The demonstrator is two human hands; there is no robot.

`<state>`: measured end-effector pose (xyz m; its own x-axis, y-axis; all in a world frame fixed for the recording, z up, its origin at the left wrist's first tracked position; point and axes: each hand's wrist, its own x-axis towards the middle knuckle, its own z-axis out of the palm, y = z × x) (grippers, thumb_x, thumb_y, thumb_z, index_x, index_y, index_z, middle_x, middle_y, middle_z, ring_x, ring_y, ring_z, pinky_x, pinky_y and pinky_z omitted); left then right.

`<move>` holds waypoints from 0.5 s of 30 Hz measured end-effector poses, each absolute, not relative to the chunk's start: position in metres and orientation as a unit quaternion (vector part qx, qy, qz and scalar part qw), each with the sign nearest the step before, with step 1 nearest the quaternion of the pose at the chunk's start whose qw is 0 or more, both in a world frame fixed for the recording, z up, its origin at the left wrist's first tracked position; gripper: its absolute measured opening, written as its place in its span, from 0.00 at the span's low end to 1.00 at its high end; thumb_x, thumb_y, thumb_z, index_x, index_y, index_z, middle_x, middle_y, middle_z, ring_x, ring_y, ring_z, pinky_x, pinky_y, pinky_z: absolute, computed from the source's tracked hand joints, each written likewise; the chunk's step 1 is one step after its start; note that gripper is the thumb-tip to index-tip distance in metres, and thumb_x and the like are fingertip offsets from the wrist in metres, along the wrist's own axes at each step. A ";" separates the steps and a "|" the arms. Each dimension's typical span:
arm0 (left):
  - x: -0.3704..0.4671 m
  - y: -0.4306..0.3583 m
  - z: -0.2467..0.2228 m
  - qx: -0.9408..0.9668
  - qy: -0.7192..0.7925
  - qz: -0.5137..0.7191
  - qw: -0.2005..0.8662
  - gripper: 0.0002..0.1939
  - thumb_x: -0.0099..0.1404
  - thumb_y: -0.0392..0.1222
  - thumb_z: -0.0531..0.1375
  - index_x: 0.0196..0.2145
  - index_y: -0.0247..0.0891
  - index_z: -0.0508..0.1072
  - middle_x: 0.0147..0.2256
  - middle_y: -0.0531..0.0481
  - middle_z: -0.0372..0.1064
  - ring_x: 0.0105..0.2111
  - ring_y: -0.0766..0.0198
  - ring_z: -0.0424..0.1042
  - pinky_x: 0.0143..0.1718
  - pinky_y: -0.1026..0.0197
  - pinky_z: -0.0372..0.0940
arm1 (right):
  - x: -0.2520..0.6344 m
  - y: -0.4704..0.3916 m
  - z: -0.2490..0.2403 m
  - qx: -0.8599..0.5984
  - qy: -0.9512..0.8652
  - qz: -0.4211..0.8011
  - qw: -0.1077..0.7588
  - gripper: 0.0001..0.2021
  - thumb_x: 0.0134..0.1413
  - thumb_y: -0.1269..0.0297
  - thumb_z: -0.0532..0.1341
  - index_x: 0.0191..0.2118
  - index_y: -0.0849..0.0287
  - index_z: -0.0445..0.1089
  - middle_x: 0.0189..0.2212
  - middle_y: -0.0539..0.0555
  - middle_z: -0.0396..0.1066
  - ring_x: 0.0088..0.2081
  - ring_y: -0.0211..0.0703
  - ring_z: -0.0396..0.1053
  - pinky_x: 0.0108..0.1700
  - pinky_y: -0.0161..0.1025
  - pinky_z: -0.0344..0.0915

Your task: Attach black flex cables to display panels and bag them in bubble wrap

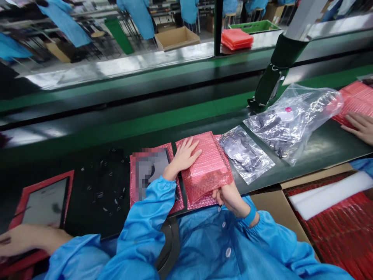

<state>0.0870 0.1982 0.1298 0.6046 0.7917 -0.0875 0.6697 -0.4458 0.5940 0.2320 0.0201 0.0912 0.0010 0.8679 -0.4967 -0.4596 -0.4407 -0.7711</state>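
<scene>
Pressing: left hand (186,153) is lying palm-down on the bag, fingers extended and slightly spread.
Curling: right hand (229,196) is touching the bag's near right corner, fingers bent inward; film is hiding the fingertips, can't make out whether they're pinching it. Wristband (251,214) is sitting on that wrist.
Bag: pink bubble bag (208,167) is resting at the surface's near edge, overlapping a lower bag (202,203).
Tablet: dark tablet (153,171) is lying on pink wrap just left of the bag, screen partly pixelated.
Second tablet: another tablet (46,202) is lying on red wrap toward the surface's near left corner; a co-worker's hand (29,241) is reaching in beside it.
Clear bags: small pack (247,153) of dark parts is lying right of the pink bag; big sack (288,120) is lying farther right.
Right end: another co-worker's hand (361,126) is resting on red wrap (354,103).
Carton: box (291,221) is standing off the surface's near edge, holding red bags (340,237) and white foam (332,194).
</scene>
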 end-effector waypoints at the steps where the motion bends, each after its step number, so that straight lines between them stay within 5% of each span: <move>1: 0.087 0.200 0.123 0.845 0.434 0.095 0.297 0.36 0.72 0.68 0.47 0.64 0.43 0.70 0.74 0.43 0.53 0.76 0.47 0.45 0.74 0.39 0.46 | 0.232 0.019 0.091 -0.515 -0.203 0.672 0.491 0.19 0.49 0.45 0.60 0.21 0.56 0.64 0.13 0.51 0.67 0.10 0.31 0.56 0.12 0.29 0.46; 7: 0.087 0.207 0.100 0.851 0.429 0.096 0.288 0.38 0.74 0.67 0.43 0.67 0.38 0.66 0.74 0.37 0.49 0.76 0.45 0.44 0.74 0.37 0.42 | 0.229 0.001 0.073 -0.530 -0.226 0.653 0.492 0.28 0.52 0.37 0.59 0.17 0.58 0.65 0.13 0.54 0.68 0.10 0.31 0.58 0.12 0.29 0.49; 11: 0.082 0.215 0.097 0.863 0.428 0.122 0.239 0.36 0.71 0.66 0.51 0.65 0.38 0.69 0.72 0.35 0.56 0.73 0.43 0.54 0.72 0.39 0.52 | 0.216 -0.002 0.059 -0.532 -0.232 0.651 0.489 0.32 0.53 0.30 0.56 0.18 0.56 0.64 0.11 0.54 0.67 0.11 0.34 0.61 0.12 0.29 0.51; 15: 0.069 0.247 0.096 0.835 0.492 0.192 0.153 0.32 0.68 0.62 0.55 0.59 0.36 0.74 0.62 0.35 0.70 0.64 0.39 0.67 0.64 0.42 0.64 | 0.205 0.014 0.056 -0.524 -0.240 0.661 0.481 0.32 0.58 0.34 0.55 0.21 0.59 0.69 0.10 0.51 0.64 0.11 0.35 0.62 0.14 0.30 0.57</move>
<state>0.0688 0.2467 0.0959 0.4421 0.8806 0.1707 0.7634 -0.4693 0.4438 0.2053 0.0142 0.0558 0.0110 0.8876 -0.4606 -0.3842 -0.4215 -0.8214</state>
